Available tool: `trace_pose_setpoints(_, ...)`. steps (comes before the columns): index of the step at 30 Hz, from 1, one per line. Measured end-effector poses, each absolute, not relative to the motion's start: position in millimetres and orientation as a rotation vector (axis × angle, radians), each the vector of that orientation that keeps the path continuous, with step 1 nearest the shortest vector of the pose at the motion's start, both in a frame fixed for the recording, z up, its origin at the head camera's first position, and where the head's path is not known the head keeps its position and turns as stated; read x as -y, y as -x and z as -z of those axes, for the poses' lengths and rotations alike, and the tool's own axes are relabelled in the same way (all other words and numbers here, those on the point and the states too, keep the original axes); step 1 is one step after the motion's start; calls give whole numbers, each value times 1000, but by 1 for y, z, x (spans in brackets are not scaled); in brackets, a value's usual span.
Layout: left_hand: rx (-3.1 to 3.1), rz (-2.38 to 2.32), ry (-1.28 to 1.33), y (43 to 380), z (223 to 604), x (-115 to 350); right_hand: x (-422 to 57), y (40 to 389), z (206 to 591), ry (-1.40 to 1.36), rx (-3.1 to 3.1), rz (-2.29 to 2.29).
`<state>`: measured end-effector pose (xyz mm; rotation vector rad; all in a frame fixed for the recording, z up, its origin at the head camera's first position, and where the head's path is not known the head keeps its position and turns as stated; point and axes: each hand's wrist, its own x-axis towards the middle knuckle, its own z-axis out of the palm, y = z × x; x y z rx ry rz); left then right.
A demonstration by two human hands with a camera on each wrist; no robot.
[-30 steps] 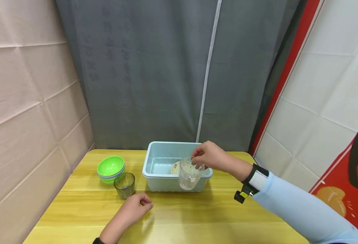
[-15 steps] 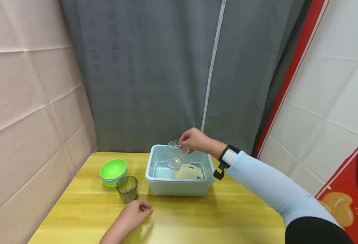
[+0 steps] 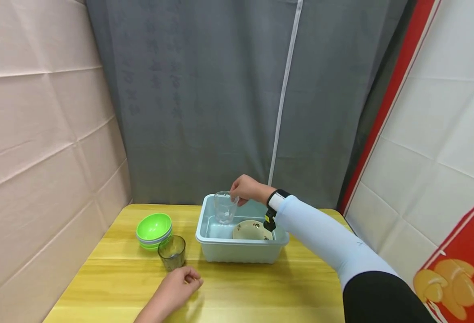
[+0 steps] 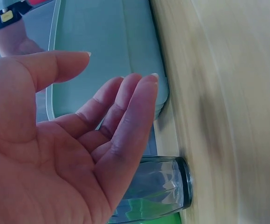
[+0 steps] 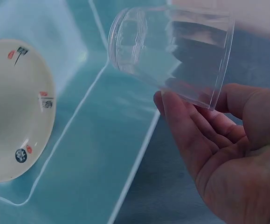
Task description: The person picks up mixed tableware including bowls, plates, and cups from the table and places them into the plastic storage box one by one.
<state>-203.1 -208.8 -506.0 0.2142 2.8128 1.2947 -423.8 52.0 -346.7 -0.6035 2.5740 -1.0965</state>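
Note:
My right hand [image 3: 248, 188] pinches a clear glass cup [image 3: 224, 208] by its side near the rim, over the back left part of a light blue plastic basin [image 3: 241, 251]. In the right wrist view the thumb and fingers meet at the rim end of the cup [image 5: 172, 56]. A cream plate [image 3: 252, 230] with small printed motifs lies inside the basin. My left hand [image 3: 178, 287] hovers over the table front, fingers loosely bent and nothing between them. Just beyond it stands a grey tinted drinking glass [image 3: 172, 253]; the left wrist view shows this glass [image 4: 158, 186] behind the fingers.
A stack of bowls [image 3: 154, 229], green on top with a grey-blue one under it, stands at the left beside the tinted glass. All rests on a yellow wood-grain table [image 3: 245, 296]. A grey curtain [image 3: 204, 112] hangs behind it.
My right hand has carried the clear cup back and left, from the basin's front right rim to over its back left part. The left hand has stayed nearly still.

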Motion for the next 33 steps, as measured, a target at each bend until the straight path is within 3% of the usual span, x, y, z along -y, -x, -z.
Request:
trace_pose_setpoints(29,-2786,-1347,-246,200,506,207,-21,452,411,361,-2681,741)
trace_pose_setpoints(31,-2783,-1351,-245,200,506,207,-21,458,417,402,-2727,672)
trace_pose_setpoints(33,-2780,-1355,-245,200,506,208,-24,481,435,770,-2741,473)
